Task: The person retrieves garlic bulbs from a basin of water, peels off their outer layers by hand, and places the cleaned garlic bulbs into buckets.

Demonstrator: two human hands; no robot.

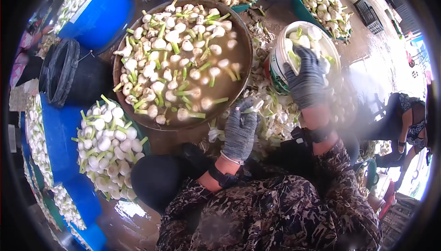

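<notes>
Dozens of garlic bulbs [110, 147] lie left of a basin [248, 51] of more in murky water [219, 87]. My left hand [240, 134] curls by its rim; apart, my right hand [305, 76] reaches into a garlic bucket [274, 66]. Whether either grips, I cannot tell.

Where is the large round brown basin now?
In the head view, the basin is left of centre, between the black plastic bucket and the white plastic bucket under the grey gloved right hand.

Bright glare [373, 80] whitens the brown, seemingly wet floor [365, 46] at right
</notes>
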